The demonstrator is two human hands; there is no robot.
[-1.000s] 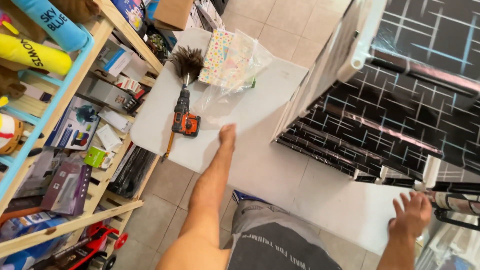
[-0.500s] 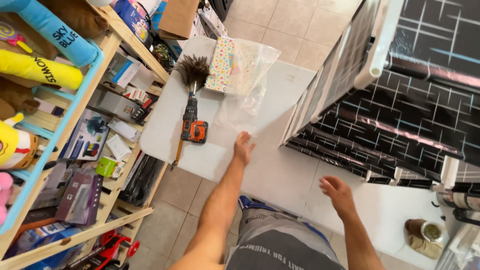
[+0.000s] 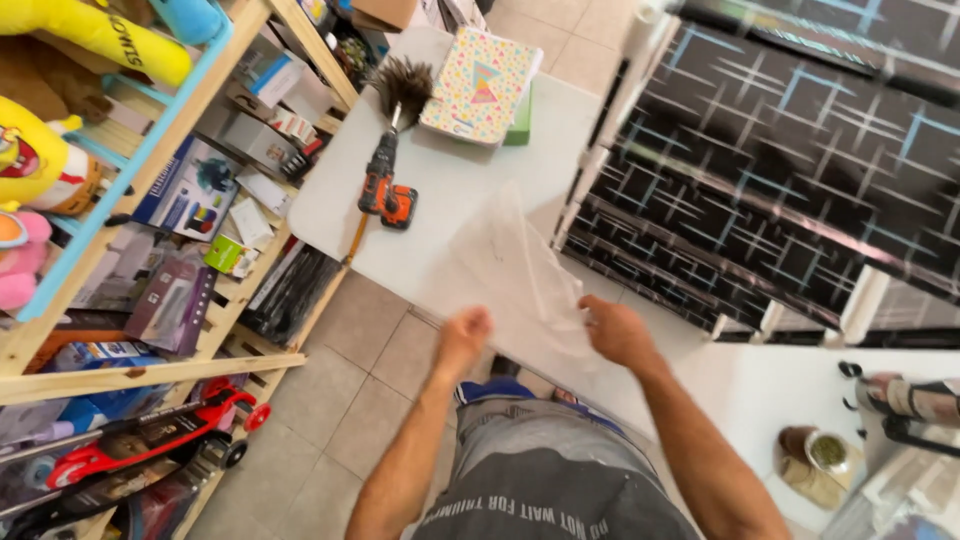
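A clear plastic sheet or bag hangs over the near edge of the white table. My left hand grips its lower left edge. Fingers of my right hand pinch its lower right edge. Both hands are at the table's near edge, in front of my body. Farther back on the table lie an orange and black cordless drill, a feather duster and a packet with a colourful dotted pattern.
A wooden shelf unit with plush toys, boxes and a red scooter stands at the left. Black patterned wrapping rolls on a rack fill the right. A second white surface with a cup lies at the lower right.
My right hand has come in from the far right to the plastic sheet. My left hand has drawn back toward me. The sheet has been pulled to the near table edge.
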